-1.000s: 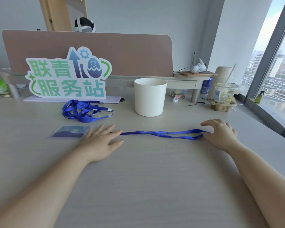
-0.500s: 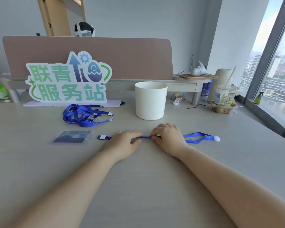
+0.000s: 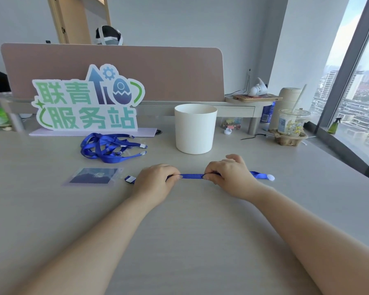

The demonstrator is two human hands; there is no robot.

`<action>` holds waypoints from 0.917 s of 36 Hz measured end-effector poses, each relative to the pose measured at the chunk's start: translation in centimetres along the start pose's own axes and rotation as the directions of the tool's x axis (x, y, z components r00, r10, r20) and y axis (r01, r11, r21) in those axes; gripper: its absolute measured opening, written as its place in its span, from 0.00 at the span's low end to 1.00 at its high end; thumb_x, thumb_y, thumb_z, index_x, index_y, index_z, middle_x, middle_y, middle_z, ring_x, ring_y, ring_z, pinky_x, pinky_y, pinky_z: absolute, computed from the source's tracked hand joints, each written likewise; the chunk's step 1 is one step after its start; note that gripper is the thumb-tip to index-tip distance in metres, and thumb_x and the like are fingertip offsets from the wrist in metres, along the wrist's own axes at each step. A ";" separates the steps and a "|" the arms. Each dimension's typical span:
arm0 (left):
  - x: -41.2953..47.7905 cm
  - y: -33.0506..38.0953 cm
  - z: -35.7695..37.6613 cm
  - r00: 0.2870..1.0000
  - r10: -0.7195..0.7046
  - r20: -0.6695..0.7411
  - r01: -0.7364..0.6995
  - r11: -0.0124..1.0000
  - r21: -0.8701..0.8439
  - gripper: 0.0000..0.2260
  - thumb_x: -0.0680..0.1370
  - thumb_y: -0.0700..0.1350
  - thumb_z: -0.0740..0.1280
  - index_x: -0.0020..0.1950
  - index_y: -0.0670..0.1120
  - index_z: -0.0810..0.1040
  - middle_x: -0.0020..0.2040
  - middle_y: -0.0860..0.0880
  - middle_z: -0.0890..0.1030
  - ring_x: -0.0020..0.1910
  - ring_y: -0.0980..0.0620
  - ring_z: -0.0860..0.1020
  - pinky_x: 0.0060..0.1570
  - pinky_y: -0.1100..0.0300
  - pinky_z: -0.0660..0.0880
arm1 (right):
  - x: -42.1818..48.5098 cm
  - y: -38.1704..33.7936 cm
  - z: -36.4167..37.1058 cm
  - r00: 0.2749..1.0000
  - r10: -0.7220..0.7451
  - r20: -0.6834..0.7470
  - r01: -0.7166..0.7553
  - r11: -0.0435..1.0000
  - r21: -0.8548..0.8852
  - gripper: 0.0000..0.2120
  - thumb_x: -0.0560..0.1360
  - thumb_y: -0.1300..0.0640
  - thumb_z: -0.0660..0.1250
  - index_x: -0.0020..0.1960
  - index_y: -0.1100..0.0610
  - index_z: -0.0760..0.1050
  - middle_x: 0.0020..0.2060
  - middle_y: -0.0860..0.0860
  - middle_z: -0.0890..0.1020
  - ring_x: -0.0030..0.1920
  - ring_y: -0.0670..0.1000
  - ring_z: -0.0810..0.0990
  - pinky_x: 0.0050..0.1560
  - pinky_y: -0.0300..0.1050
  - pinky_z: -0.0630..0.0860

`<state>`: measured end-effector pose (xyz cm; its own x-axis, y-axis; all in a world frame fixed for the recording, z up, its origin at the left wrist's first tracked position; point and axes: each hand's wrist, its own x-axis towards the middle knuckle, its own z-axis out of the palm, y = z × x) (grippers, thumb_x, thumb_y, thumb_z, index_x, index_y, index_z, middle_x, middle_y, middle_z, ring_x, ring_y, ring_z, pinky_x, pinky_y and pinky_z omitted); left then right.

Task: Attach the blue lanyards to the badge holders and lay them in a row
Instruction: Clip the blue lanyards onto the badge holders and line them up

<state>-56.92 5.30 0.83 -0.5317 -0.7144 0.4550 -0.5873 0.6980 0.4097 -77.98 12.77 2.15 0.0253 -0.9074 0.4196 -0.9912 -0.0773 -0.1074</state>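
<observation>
Both left hand (image 3: 156, 182) and right hand (image 3: 228, 177) pinch the blue lanyard (image 3: 192, 176) — clip end (image 3: 130, 179) beside badge holder (image 3: 94, 176), left hand nearer.

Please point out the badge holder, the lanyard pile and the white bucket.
badge holder (image 3: 93, 176), head view, middle of its card.
lanyard pile (image 3: 102, 146), head view, tangled blue straps.
white bucket (image 3: 193, 133), head view, front wall.
</observation>
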 end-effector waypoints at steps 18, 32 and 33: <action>0.2 -0.2 0.2 0.999 -0.039 -0.032 0.040 0.998 0.046 0.06 0.78 0.47 0.65 0.44 0.50 0.81 0.40 0.54 0.79 0.39 0.50 0.75 0.41 0.57 0.70 | -3.6 6.8 -3.8 0.999 0.051 0.014 -0.052 0.998 0.021 0.06 0.78 0.51 0.63 0.43 0.49 0.76 0.29 0.39 0.73 0.32 0.44 0.67 0.54 0.41 0.59; 0.8 0.3 0.2 0.998 -0.054 0.016 0.048 0.966 0.254 0.09 0.78 0.51 0.64 0.55 0.57 0.81 0.54 0.58 0.78 0.56 0.51 0.75 0.51 0.57 0.65 | -5.0 7.8 -3.8 0.943 0.325 0.069 -0.329 0.882 0.338 0.13 0.76 0.65 0.59 0.45 0.49 0.77 0.37 0.39 0.76 0.40 0.45 0.72 0.49 0.38 0.67; 0.9 0.7 0.3 0.998 -0.047 0.042 0.034 0.962 0.270 0.12 0.77 0.53 0.64 0.60 0.58 0.78 0.60 0.59 0.76 0.60 0.52 0.72 0.56 0.57 0.64 | -5.0 7.5 -3.9 0.943 0.322 0.079 -0.326 0.856 0.401 0.14 0.76 0.66 0.60 0.44 0.49 0.77 0.37 0.41 0.77 0.39 0.46 0.73 0.44 0.34 0.69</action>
<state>-58.02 5.14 1.25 -0.5285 -0.7478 0.4018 -0.7481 0.6340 0.1959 -86.06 18.30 2.79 -0.2850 -0.9136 0.2899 -0.8051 0.0640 -0.5897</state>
